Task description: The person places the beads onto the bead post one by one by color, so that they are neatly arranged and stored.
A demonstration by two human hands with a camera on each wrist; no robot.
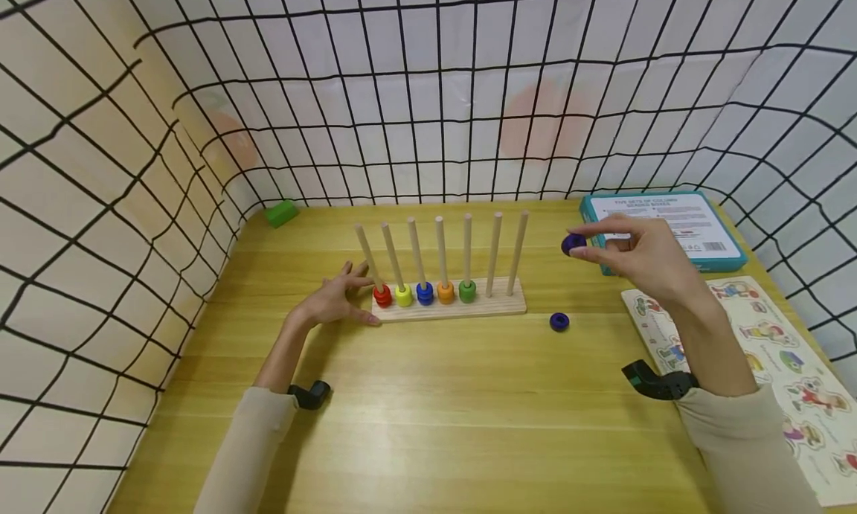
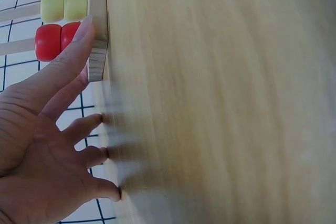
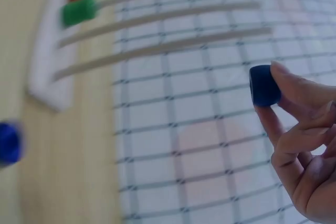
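A wooden peg stand (image 1: 455, 311) holds coloured beads low on its pegs: red beads (image 1: 382, 296), yellow beads (image 1: 403, 296), blue beads (image 1: 425, 294), orange beads (image 1: 445, 293) and green beads (image 1: 467, 291). The two rightmost pegs are bare. My left hand (image 1: 335, 297) grips the stand's left end between thumb and index finger; its other fingertips rest on the table, spread. Raised to the right of the pegs, my right hand (image 1: 646, 257) pinches a dark purple-blue bead (image 3: 265, 85) between thumb and fingertip. A similar loose bead (image 1: 553, 321) lies on the table right of the stand.
A teal-edged box (image 1: 710, 235) lies at the back right, behind the right hand. Under the right forearm is a white picture board (image 1: 770, 328). A green block (image 1: 281, 213) sits at the back left corner. Black netting (image 1: 438, 75) surrounds the table.
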